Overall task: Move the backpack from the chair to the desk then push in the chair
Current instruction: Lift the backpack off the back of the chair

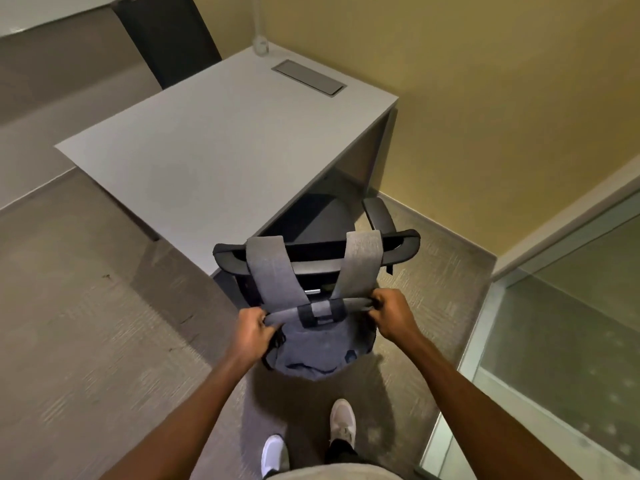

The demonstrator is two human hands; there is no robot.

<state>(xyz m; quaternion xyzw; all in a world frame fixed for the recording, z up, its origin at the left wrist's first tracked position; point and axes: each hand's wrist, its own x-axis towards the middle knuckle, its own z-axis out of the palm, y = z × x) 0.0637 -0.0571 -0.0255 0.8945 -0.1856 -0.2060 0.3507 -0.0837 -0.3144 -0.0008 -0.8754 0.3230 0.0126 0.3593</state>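
A grey backpack [313, 351] hangs behind the backrest of a black office chair [403, 245], with its two shoulder straps looped over the top of the backrest. My left hand [252, 336] grips the left end of the bag's top edge. My right hand [391, 315] grips the right end of the same edge. The chair stands at the near right corner of the grey desk [207, 143], its seat partly under the desk top.
A metal cable hatch [309, 77] is set into the far part of the desk, and a small clear bottle [260, 45] stands at its far edge. A yellow wall runs on the right, a glass partition [561, 341] at the near right. Carpet lies all around.
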